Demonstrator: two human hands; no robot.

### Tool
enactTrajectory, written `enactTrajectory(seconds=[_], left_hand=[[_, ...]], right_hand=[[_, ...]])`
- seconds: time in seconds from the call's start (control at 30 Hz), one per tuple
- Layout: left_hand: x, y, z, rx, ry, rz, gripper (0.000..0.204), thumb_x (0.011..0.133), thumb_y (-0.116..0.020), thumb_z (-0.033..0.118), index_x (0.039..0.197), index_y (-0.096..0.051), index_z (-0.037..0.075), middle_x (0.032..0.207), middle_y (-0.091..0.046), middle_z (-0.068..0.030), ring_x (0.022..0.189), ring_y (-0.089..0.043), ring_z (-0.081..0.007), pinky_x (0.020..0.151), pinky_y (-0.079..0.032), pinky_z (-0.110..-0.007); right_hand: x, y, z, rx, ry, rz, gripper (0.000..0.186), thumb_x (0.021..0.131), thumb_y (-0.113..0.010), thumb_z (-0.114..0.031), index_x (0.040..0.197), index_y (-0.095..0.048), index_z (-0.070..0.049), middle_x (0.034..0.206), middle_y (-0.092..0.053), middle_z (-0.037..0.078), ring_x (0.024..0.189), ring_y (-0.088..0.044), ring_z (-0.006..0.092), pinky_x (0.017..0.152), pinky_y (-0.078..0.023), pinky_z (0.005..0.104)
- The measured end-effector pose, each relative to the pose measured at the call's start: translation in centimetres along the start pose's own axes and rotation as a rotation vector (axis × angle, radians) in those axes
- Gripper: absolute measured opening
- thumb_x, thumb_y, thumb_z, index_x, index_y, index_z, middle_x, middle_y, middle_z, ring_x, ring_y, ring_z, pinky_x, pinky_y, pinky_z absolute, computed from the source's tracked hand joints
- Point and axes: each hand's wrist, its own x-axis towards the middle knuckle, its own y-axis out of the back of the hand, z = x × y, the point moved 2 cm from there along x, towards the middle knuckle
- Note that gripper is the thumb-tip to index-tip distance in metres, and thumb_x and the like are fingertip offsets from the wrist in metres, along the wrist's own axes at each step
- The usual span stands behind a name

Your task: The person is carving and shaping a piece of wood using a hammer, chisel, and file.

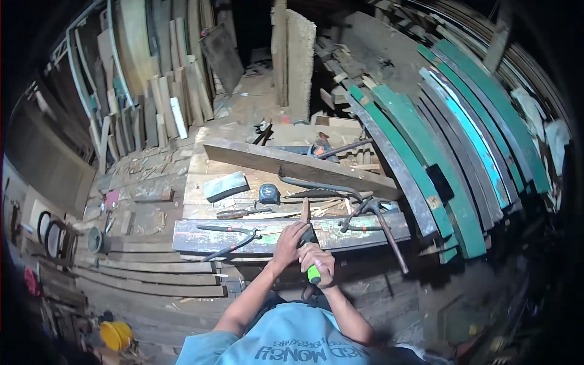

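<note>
Light-blue shirt [286, 333] cloth fills the bottom edge, and beyond it both forearms reach to the near side of a littered worktop [196, 188]. The right hand [317, 263] is wrapped around the bright green handle of a dark-bodied tool [313, 274], which sits at the near edge of a paint-worn board [186, 238]. The left hand [291, 242] lies just beside it, fingers bent over the tool's far end and a narrow wood strip [305, 210]; whether it grips either, I cannot tell.

On the board, pincers [230, 247] lie open left of the hands, with a long-handled metal tool [389, 234] to the right. Farther back are a dark tape measure [269, 194], a grey block [225, 186] and a bent bar [319, 185] near a long plank [292, 165] slanting across. Green-painted boards [407, 125] stretch along the right.
</note>
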Motion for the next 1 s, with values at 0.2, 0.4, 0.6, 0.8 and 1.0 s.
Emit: enactTrajectory(seconds=[0.2,0.4,0.6,0.8,1.0], left_hand=[[0.1,0.5,-0.5,-0.051,-0.105,0.002,0.055,0.074,-0.068,0.005,0.127,-0.054,0.001,0.125,-0.057,-0.0182,0.114,-0.054,-0.036,0.101,-0.042,-0.045],[0.6,1.3,0.0,0.064,-0.103,-0.157,0.055,0.077,-0.062,0.008,0.13,-0.051,0.001,0.125,-0.056,-0.0202,0.116,-0.052,-0.0385,0.103,-0.041,-0.045],[1.3,1.4,-0.6,0.135,-0.173,-0.194,0.054,0.077,-0.065,0.013,0.128,-0.053,-0.002,0.122,-0.056,-0.0199,0.106,-0.056,-0.0361,0.096,-0.045,-0.042],[1.7,0.6,-1.6,0.158,-0.203,-0.218,0.058,0.075,-0.065,0.012,0.131,-0.051,0.0,0.123,-0.056,-0.0192,0.109,-0.055,-0.035,0.097,-0.044,-0.042],[1.9,1.0,-0.7,-0.009,-0.09,-0.178,0.056,0.077,-0.065,0.011,0.131,-0.054,0.003,0.126,-0.055,-0.0182,0.118,-0.051,-0.0372,0.102,-0.042,-0.044]], right_hand=[[-1.2,-1.5,-0.1,0.007,0.0,0.226,0.052,0.094,-0.035,-0.033,0.059,-0.056,-0.001,0.061,-0.06,0.012,0.067,-0.057,0.0268,0.079,-0.045,0.0405],[-1.6,-2.6,-0.1,0.033,-0.005,0.278,0.051,0.096,-0.034,-0.03,0.059,-0.054,0.001,0.062,-0.058,0.014,0.064,-0.054,0.0265,0.073,-0.043,0.0394],[-0.5,-3.4,0.0,0.0,0.047,0.314,0.048,0.094,-0.034,-0.027,0.058,-0.051,0.0,0.058,-0.056,0.014,0.056,-0.051,0.0256,0.065,-0.043,0.0386],[0.0,-3.0,0.0,0.012,-0.013,0.318,0.053,0.097,-0.031,-0.032,0.058,-0.052,-0.002,0.058,-0.056,0.012,0.058,-0.051,0.0249,0.069,-0.043,0.0393],[0.6,-2.1,-0.3,-0.069,0.034,0.154,0.066,0.099,-0.029,-0.049,0.061,-0.055,-0.001,0.062,-0.058,0.011,0.063,-0.054,0.0257,0.073,-0.044,0.0386]])
